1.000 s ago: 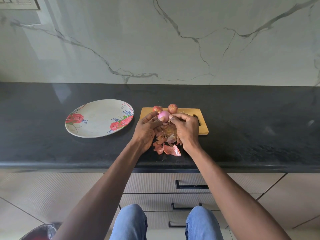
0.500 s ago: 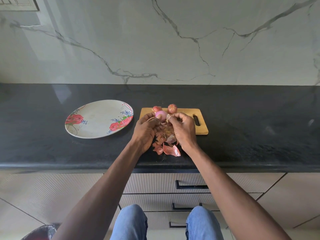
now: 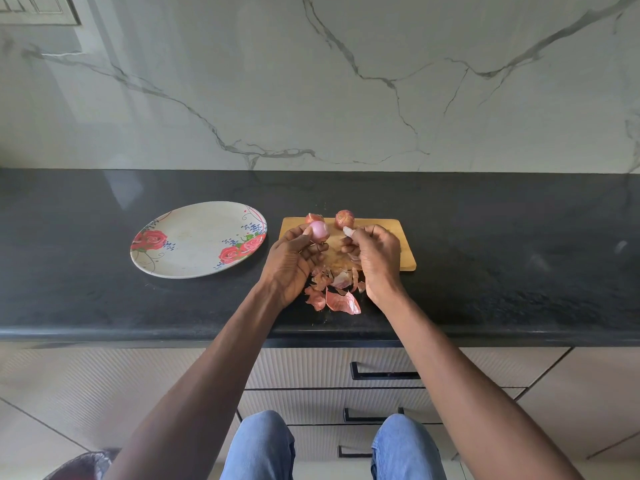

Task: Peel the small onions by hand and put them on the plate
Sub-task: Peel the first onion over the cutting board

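I see the left hand (image 3: 291, 261) gripping a peeled onion (image 3: 319, 230); the right hand (image 3: 375, 258) pinches a skin scrap (image 3: 349, 231) over the board (image 3: 403, 244)

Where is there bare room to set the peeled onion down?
The plate is bare across its middle, and the counter right of the cutting board is free. It is crowded between the hands, where peels cover the board's near edge.

White grey-veined marble wall (image 3: 346, 81); glossy black countertop (image 3: 519, 254); ribbed beige drawers (image 3: 311, 368) with black handles below.
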